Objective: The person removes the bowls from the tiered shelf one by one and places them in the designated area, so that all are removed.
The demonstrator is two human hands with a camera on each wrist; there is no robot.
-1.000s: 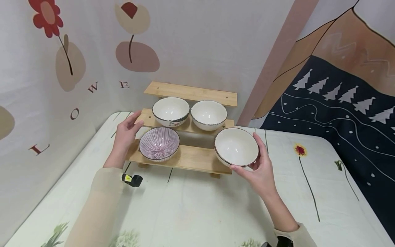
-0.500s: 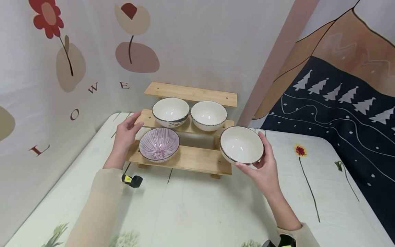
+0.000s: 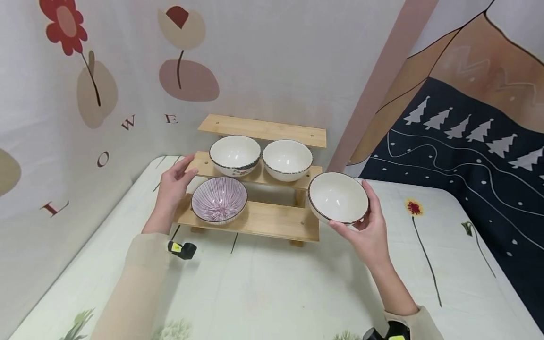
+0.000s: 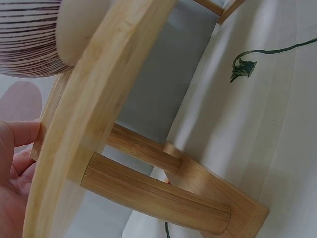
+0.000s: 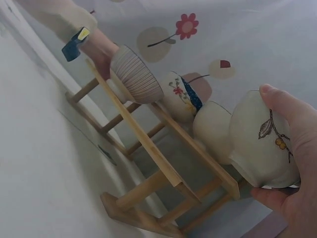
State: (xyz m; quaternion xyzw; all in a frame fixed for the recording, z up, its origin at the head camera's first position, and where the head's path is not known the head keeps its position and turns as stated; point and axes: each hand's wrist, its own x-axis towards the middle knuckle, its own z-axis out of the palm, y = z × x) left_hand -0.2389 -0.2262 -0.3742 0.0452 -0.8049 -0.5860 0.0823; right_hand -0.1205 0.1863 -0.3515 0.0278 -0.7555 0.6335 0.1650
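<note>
My right hand [image 3: 370, 236] holds a white bowl [image 3: 337, 196] with a dark rim, just off the right end of a three-step wooden rack [image 3: 276, 221]. Seen from the right wrist, a leaf-and-berry sprig decorates this bowl's outside [image 5: 257, 141], with thumb and fingers around it. On the rack's left side, my left hand [image 3: 171, 185] grips the end of the middle board [image 4: 45, 116]. A purple-striped bowl [image 3: 219, 200] sits on the left of the lowest board. Two white bowls, a left one [image 3: 235, 153] and a right one [image 3: 287, 158], stand side by side on the middle board.
The rack's top board [image 3: 263, 130] runs along the back, close to a printed cloth wall [image 3: 272, 61]. Under the rack lies a pale tablecloth [image 3: 263, 283] with printed flowers. A dark cloth with white trees [image 3: 459, 141] hangs at the right.
My right hand has carried the white bowl rightward and slightly up, from over the lowest board's right end to beside the rack. My left hand stays on the rack.
</note>
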